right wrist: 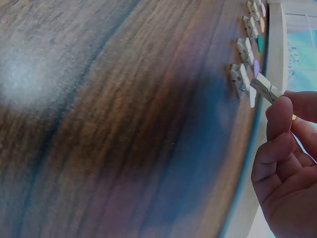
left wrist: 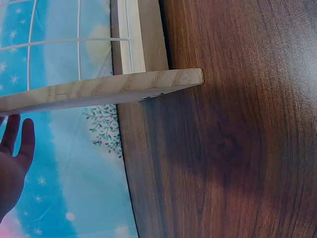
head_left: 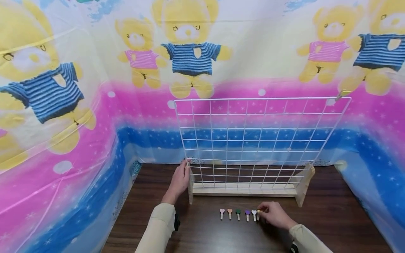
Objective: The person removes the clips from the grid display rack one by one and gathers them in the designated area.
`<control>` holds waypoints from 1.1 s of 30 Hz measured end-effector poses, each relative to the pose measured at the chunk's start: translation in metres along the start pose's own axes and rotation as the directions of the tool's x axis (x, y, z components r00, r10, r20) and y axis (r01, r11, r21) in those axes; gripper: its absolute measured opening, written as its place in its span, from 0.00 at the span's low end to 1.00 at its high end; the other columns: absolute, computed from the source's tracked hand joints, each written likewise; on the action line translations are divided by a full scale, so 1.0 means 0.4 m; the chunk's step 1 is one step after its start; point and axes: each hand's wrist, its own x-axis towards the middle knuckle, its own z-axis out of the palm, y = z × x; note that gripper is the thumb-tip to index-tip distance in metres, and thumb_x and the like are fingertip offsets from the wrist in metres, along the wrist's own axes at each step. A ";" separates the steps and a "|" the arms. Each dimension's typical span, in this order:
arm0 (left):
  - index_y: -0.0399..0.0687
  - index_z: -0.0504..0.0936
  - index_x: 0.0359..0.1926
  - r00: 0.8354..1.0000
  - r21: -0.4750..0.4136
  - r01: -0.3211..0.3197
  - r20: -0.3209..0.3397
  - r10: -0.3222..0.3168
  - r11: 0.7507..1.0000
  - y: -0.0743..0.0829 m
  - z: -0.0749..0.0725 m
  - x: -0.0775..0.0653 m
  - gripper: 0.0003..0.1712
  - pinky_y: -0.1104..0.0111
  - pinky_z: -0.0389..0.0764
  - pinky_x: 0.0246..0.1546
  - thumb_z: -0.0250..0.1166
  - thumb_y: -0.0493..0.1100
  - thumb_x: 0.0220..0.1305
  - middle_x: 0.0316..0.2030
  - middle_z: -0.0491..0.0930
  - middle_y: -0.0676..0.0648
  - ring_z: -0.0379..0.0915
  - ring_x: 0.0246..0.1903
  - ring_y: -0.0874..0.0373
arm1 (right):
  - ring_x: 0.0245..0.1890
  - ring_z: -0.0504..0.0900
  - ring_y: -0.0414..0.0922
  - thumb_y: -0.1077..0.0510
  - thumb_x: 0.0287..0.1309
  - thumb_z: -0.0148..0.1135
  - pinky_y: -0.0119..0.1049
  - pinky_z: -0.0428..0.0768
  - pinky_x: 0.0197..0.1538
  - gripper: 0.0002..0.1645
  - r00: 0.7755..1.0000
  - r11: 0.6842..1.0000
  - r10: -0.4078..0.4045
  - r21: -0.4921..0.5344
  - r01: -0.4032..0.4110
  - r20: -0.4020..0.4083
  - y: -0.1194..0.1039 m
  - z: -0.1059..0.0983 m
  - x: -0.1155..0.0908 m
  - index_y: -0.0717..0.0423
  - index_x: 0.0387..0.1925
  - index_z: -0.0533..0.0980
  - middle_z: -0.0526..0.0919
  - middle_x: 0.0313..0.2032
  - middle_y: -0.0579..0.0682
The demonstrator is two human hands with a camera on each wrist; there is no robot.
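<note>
In the head view a white wire grid rack point(head_left: 259, 140) stands in a wooden base with a panel at either end. My left hand point(head_left: 180, 179) holds the left edge of the rack at the wooden side panel point(left wrist: 99, 91); the left wrist view shows two fingers reaching up to the panel. Between thumb and index finger, my right hand point(head_left: 275, 213) pinches a small wooden clothespin point(right wrist: 266, 88) with a yellow heart, mostly covered by the fingers. Right beside it a clothespin with a white heart point(head_left: 254, 215) ends a row of heart clothespins on the table.
The row continues leftward with purple point(head_left: 247, 215), green point(head_left: 238, 214), orange point(head_left: 229, 214) and pale pink point(head_left: 222, 213) heart clothespins. Another yellow clothespin point(head_left: 342, 94) is clipped on the rack's top right corner. A bear-print curtain point(head_left: 253, 49) surrounds the brown wooden table point(head_left: 209, 235).
</note>
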 end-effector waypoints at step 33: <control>0.47 0.67 0.65 1.000 -0.001 0.013 0.009 -0.013 1.000 0.001 -0.004 0.000 0.21 0.48 0.70 0.50 0.43 0.45 0.75 0.58 0.71 0.40 0.67 0.53 0.45 | 0.15 0.74 0.40 0.64 0.56 0.62 0.33 0.73 0.20 0.02 0.996 0.991 0.078 -0.113 -0.074 0.033 0.041 -0.015 0.031 0.59 0.29 0.79 0.75 0.21 0.44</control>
